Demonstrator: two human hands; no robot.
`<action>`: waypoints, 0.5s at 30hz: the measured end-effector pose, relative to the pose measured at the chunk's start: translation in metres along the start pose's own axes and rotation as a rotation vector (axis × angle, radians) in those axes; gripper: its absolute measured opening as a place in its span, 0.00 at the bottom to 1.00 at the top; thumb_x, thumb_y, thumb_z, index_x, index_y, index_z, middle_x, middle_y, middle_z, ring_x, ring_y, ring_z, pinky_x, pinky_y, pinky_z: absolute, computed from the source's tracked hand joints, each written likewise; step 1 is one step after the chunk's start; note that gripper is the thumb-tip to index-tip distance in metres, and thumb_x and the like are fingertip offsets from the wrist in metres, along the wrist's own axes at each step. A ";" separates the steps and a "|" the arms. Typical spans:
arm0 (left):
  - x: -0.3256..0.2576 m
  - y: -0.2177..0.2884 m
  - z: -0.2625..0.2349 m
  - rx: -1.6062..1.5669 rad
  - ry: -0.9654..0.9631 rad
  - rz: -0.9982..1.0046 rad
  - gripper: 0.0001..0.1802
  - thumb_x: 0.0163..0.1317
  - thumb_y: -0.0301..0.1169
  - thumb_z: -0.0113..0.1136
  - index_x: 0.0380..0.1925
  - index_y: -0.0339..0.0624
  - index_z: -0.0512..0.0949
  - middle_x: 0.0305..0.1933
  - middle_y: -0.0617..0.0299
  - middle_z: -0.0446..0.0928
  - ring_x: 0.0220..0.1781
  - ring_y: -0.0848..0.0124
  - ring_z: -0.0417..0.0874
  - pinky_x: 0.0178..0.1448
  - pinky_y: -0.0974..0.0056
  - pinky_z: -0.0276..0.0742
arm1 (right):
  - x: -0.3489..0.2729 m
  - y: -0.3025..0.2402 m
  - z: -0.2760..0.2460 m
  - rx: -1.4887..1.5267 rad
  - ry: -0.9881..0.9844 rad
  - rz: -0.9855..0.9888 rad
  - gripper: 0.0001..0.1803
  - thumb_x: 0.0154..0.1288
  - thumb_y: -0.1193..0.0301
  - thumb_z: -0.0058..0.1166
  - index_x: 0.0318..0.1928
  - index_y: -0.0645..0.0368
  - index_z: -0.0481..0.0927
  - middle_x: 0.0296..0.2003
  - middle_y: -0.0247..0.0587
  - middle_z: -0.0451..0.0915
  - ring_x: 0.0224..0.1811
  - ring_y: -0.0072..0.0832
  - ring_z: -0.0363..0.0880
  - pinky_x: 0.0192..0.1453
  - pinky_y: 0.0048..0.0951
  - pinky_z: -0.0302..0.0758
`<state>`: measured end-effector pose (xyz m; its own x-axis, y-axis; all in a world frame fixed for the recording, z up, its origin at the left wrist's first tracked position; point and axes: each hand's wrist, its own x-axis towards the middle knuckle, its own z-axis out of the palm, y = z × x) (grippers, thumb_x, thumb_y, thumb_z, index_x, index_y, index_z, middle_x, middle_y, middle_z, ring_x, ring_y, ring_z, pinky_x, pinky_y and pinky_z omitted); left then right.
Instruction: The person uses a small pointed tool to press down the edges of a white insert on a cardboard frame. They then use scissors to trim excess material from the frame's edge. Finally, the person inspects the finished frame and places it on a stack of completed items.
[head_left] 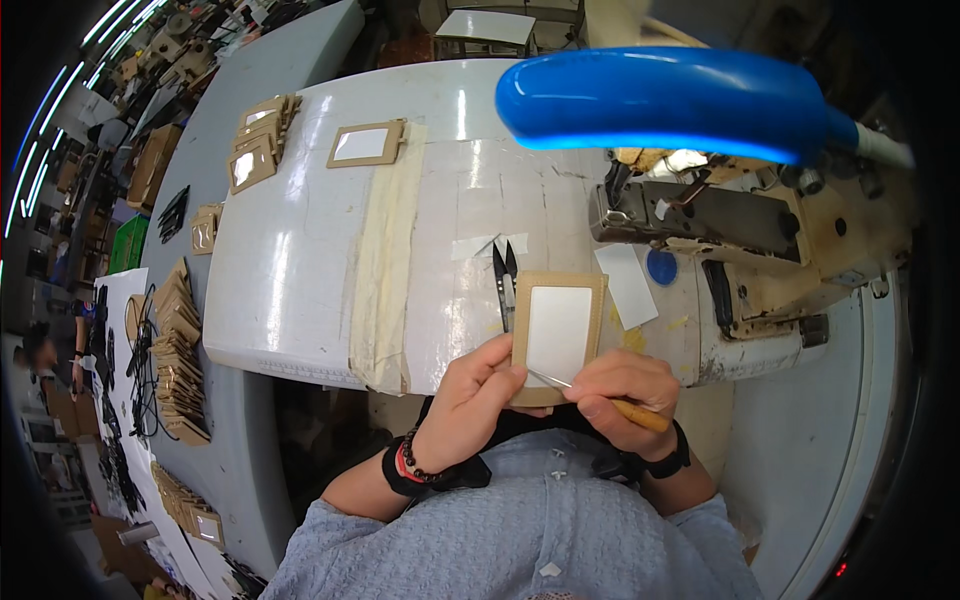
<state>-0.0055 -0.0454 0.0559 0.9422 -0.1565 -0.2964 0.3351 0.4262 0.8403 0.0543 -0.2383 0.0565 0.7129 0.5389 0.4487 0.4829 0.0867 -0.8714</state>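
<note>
A tan card holder point(521, 300) with a white window is upright before me at the table's front edge. My left hand point(472, 405) pinches its lower left side, thumb on the front and fingers partly behind. In my right hand point(628, 398) is an awl point(642, 415) with a wooden handle. Its thin metal shaft slants left across the bottom of the window, toward my left thumb; whether the tip touches the holder I cannot tell. Black thread snips point(502, 285) lie just behind the holder, points away from me.
A sewing machine point(700, 220) stands at the right under a blue lamp point(660, 95). A white card point(627, 285) and a blue disc point(662, 266) lie near it. More tan holders point(255, 140) are piled at the far left, with stacks point(178, 370) on the grey side table.
</note>
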 end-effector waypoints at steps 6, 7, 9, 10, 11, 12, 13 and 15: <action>-0.001 0.000 0.000 0.017 0.023 0.003 0.16 0.69 0.25 0.40 0.53 0.31 0.70 0.43 0.59 0.77 0.42 0.76 0.79 0.46 0.70 0.79 | 0.000 0.000 0.002 0.002 0.015 -0.015 0.05 0.55 0.79 0.62 0.34 0.63 0.83 0.29 0.42 0.82 0.29 0.27 0.81 0.32 0.22 0.75; -0.001 -0.001 0.000 0.027 0.024 0.002 0.16 0.69 0.25 0.40 0.53 0.31 0.70 0.43 0.59 0.77 0.41 0.76 0.79 0.46 0.70 0.79 | 0.001 0.001 0.003 -0.004 0.013 -0.017 0.05 0.55 0.79 0.62 0.34 0.64 0.83 0.30 0.42 0.82 0.29 0.27 0.81 0.32 0.22 0.75; -0.001 -0.003 -0.002 0.050 0.023 0.011 0.16 0.69 0.25 0.40 0.53 0.31 0.70 0.43 0.59 0.77 0.41 0.77 0.79 0.46 0.71 0.78 | 0.001 -0.001 0.003 -0.005 0.009 -0.006 0.05 0.55 0.80 0.62 0.34 0.64 0.83 0.30 0.41 0.82 0.29 0.27 0.81 0.32 0.21 0.75; -0.001 -0.003 -0.003 0.061 0.022 0.016 0.16 0.69 0.25 0.40 0.53 0.31 0.70 0.43 0.60 0.77 0.41 0.77 0.78 0.46 0.71 0.78 | 0.002 -0.001 0.003 -0.007 0.006 0.000 0.05 0.55 0.80 0.62 0.34 0.64 0.83 0.30 0.41 0.82 0.29 0.27 0.81 0.32 0.21 0.75; -0.002 -0.002 -0.002 0.059 0.021 0.015 0.16 0.69 0.25 0.40 0.53 0.31 0.70 0.43 0.60 0.77 0.42 0.77 0.78 0.46 0.71 0.78 | 0.002 -0.001 0.003 -0.005 0.006 -0.001 0.05 0.55 0.79 0.62 0.34 0.64 0.83 0.30 0.41 0.82 0.29 0.27 0.81 0.32 0.21 0.75; -0.002 -0.002 -0.002 0.057 0.020 0.014 0.16 0.69 0.25 0.40 0.54 0.31 0.70 0.43 0.59 0.77 0.42 0.77 0.79 0.46 0.71 0.77 | 0.002 -0.001 0.003 -0.005 0.007 -0.002 0.05 0.55 0.79 0.62 0.34 0.64 0.83 0.30 0.41 0.82 0.29 0.27 0.81 0.32 0.21 0.75; -0.002 -0.002 -0.002 0.055 0.019 0.013 0.16 0.69 0.25 0.40 0.54 0.31 0.70 0.43 0.59 0.77 0.42 0.77 0.79 0.46 0.71 0.77 | 0.002 0.000 0.003 -0.004 0.008 -0.002 0.05 0.55 0.79 0.62 0.34 0.64 0.84 0.30 0.41 0.82 0.29 0.27 0.81 0.32 0.21 0.75; -0.002 0.001 0.001 0.042 0.023 0.014 0.17 0.69 0.25 0.40 0.54 0.31 0.70 0.43 0.59 0.77 0.42 0.77 0.79 0.47 0.71 0.77 | 0.002 0.000 0.005 -0.015 0.019 -0.005 0.05 0.59 0.74 0.61 0.33 0.63 0.83 0.29 0.42 0.82 0.29 0.26 0.81 0.32 0.22 0.74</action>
<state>-0.0073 -0.0453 0.0578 0.9469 -0.1303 -0.2938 0.3214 0.3908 0.8626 0.0535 -0.2333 0.0561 0.7202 0.5223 0.4567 0.4938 0.0765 -0.8662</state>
